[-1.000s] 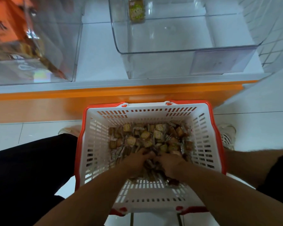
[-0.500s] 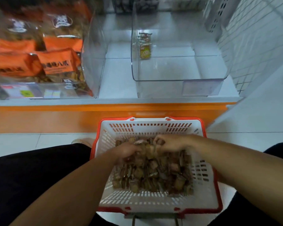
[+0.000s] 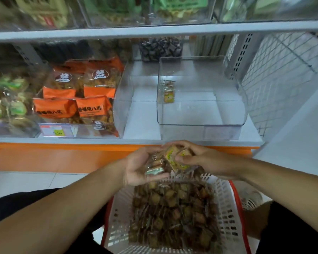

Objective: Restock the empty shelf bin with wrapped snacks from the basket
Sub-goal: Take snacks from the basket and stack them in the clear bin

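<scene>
Head view looks down on both hands, raised above the basket (image 3: 226, 213) and cupped together around a bunch of wrapped snacks (image 3: 170, 160). Left hand (image 3: 141, 165) lies palm up beneath the bunch, its fingers (image 3: 154, 177) curled under the lowest packets. Right hand (image 3: 204, 160) closes in from the other side, fingers (image 3: 180, 143) arched over the top and the thumb pressed against a packet's face. Between them the snacks are held clear of the pile, in front of the orange edge of the shelf (image 3: 62, 146).

Below, the white basket with its red rim sits on the floor between the person's legs, its bottom covered by a thick heap of small brown wrapped snacks (image 3: 173, 213).

Straight ahead on the shelf stands the clear bin (image 3: 200, 123), open at the top and nearly bare; a single small packet (image 3: 169, 92) leans upright against its left wall near the back. Left of it, past a bare strip of shelf, another clear bin holds orange bags (image 3: 77, 96). Further bins of goods line the upper shelf, blurred.
</scene>
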